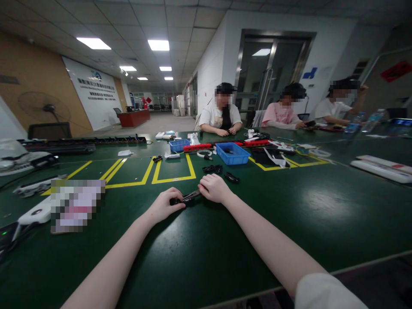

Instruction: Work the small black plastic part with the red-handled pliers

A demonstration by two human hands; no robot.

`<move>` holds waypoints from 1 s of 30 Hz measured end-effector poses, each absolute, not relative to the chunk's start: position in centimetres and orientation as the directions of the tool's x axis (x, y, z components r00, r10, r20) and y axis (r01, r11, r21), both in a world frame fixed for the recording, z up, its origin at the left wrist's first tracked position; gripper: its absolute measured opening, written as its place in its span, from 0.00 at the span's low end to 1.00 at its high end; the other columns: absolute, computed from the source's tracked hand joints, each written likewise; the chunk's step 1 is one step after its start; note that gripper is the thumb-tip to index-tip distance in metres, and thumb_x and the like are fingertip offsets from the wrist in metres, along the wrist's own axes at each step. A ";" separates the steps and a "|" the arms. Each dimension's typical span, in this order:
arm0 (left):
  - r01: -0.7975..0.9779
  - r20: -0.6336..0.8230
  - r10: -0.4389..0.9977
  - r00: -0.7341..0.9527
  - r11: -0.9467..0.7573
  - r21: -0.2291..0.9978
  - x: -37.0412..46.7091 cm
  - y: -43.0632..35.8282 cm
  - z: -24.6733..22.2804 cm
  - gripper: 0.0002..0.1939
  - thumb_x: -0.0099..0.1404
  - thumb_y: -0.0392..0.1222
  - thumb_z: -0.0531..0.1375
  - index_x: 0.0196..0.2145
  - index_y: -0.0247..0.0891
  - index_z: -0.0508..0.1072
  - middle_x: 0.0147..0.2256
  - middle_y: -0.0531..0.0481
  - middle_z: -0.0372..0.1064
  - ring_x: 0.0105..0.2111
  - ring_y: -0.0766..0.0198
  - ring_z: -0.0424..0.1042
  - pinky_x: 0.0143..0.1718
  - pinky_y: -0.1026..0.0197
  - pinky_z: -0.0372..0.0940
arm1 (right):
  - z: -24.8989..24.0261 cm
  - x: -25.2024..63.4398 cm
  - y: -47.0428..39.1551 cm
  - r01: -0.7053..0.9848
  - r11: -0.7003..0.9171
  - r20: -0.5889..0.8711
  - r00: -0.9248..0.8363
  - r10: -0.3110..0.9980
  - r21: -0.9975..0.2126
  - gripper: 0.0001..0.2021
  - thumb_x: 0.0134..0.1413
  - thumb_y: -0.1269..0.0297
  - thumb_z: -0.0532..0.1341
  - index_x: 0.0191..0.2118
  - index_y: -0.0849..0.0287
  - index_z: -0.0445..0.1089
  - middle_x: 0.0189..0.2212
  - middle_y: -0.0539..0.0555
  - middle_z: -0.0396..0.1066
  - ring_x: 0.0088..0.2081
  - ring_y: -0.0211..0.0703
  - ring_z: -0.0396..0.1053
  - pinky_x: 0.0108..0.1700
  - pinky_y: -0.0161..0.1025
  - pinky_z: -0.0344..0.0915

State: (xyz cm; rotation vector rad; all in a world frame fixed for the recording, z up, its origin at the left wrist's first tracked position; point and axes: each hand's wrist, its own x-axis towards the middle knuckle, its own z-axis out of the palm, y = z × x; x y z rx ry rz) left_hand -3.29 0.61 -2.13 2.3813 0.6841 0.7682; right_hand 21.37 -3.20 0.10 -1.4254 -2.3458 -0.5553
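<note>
My left hand [166, 204] is closed, with thumb and fingers pinching one end of a slim black object with a greyish, shiny strip [191, 197]. At its other end my right hand [213, 187] is closed too, fingers curled around the tip. The object spans the gap between both hands, just over the green tabletop; its exact kind cannot be made out. Beyond my right hand lie a bundled black cable [232, 177] and a clump of small black pieces [212, 168].
A blue bin [232, 159] stands ahead, with a smaller blue bin [179, 145] farther left. Red strips [197, 147] lie between them. A phone-like slab [79, 206], blurred out, rests at left. White bars [383, 168] lie at right. Several people [222, 113] sit across the table.
</note>
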 end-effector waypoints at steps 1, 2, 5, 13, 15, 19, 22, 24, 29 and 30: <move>0.296 0.366 0.603 0.708 -0.725 0.622 -3.3 0.6 -2.1 0.06 0.60 0.42 0.64 0.33 0.37 0.75 0.40 0.47 0.69 0.41 0.59 0.70 0.47 0.56 0.65 | 0.1 21.3 -3.2 0.896 0.417 0.479 -0.435 0.762 0.151 0.15 0.63 0.62 0.49 0.30 0.60 0.68 0.31 0.56 0.69 0.34 0.42 0.61 0.38 0.40 0.50; 0.296 0.366 0.603 0.709 -0.725 0.621 -3.3 0.6 -2.1 0.06 0.60 0.42 0.64 0.32 0.37 0.75 0.40 0.47 0.69 0.41 0.60 0.70 0.48 0.56 0.65 | 0.1 21.2 -3.2 0.898 0.414 0.482 -0.431 0.763 0.150 0.15 0.64 0.62 0.49 0.30 0.60 0.68 0.31 0.56 0.69 0.34 0.42 0.61 0.38 0.40 0.50; 0.296 0.367 0.600 0.711 -0.728 0.618 -3.3 0.6 -2.1 0.06 0.60 0.42 0.64 0.32 0.37 0.75 0.40 0.48 0.69 0.41 0.60 0.70 0.48 0.56 0.64 | 0.0 21.0 -3.1 0.902 0.407 0.481 -0.424 0.767 0.147 0.15 0.64 0.63 0.48 0.31 0.60 0.68 0.31 0.56 0.69 0.34 0.42 0.61 0.37 0.39 0.50; 0.292 0.369 0.605 0.705 -0.722 0.627 -3.2 0.7 -2.3 0.06 0.59 0.42 0.64 0.33 0.38 0.76 0.40 0.47 0.69 0.42 0.59 0.70 0.49 0.55 0.64 | -0.1 21.1 -3.1 0.900 0.414 0.444 -0.430 0.786 0.140 0.13 0.62 0.65 0.50 0.30 0.60 0.69 0.30 0.54 0.70 0.33 0.40 0.62 0.37 0.39 0.51; 0.292 0.366 0.607 0.705 -0.718 0.632 -3.2 0.6 -2.1 0.06 0.59 0.42 0.64 0.33 0.38 0.76 0.40 0.47 0.69 0.42 0.59 0.70 0.49 0.54 0.64 | 0.0 21.2 -3.1 0.899 0.416 0.438 -0.432 0.789 0.138 0.13 0.62 0.66 0.50 0.30 0.60 0.69 0.30 0.54 0.70 0.33 0.40 0.63 0.37 0.39 0.51; 0.302 0.355 0.614 0.705 -0.713 0.633 -3.2 0.5 -1.9 0.07 0.59 0.42 0.64 0.35 0.39 0.77 0.40 0.47 0.69 0.42 0.59 0.70 0.49 0.54 0.64 | 0.2 21.5 -3.1 0.902 0.412 0.431 -0.426 0.795 0.130 0.13 0.61 0.66 0.50 0.30 0.60 0.69 0.30 0.54 0.70 0.33 0.40 0.63 0.37 0.38 0.51; 0.295 0.357 0.612 0.705 -0.712 0.637 -3.2 0.5 -1.8 0.07 0.59 0.42 0.65 0.36 0.39 0.77 0.40 0.47 0.69 0.42 0.59 0.70 0.49 0.54 0.65 | 0.2 21.5 -3.1 0.904 0.409 0.426 -0.421 0.801 0.125 0.13 0.62 0.66 0.50 0.30 0.60 0.68 0.30 0.54 0.70 0.33 0.40 0.64 0.37 0.38 0.51; 0.286 0.357 0.607 0.710 -0.711 0.642 -3.3 0.5 -1.9 0.07 0.59 0.42 0.65 0.35 0.39 0.77 0.40 0.47 0.69 0.41 0.59 0.70 0.49 0.54 0.65 | 0.2 21.4 -3.2 0.903 0.410 0.422 -0.422 0.802 0.124 0.13 0.61 0.66 0.50 0.30 0.60 0.68 0.30 0.54 0.70 0.33 0.39 0.64 0.37 0.38 0.51; 0.287 0.348 0.606 0.715 -0.709 0.644 -3.4 0.6 -1.9 0.07 0.59 0.43 0.65 0.35 0.39 0.77 0.40 0.47 0.69 0.41 0.59 0.70 0.48 0.54 0.65 | 0.1 21.0 -3.5 0.904 0.409 0.419 -0.421 0.805 0.124 0.13 0.61 0.65 0.51 0.29 0.60 0.68 0.29 0.54 0.70 0.32 0.39 0.63 0.36 0.38 0.51; 0.289 0.349 0.607 0.714 -0.709 0.643 -3.4 0.6 -1.9 0.07 0.59 0.43 0.65 0.34 0.39 0.77 0.40 0.47 0.69 0.41 0.59 0.70 0.48 0.54 0.65 | 0.1 21.0 -3.5 0.905 0.407 0.419 -0.419 0.805 0.123 0.13 0.61 0.65 0.51 0.29 0.60 0.68 0.30 0.54 0.70 0.32 0.39 0.63 0.36 0.38 0.51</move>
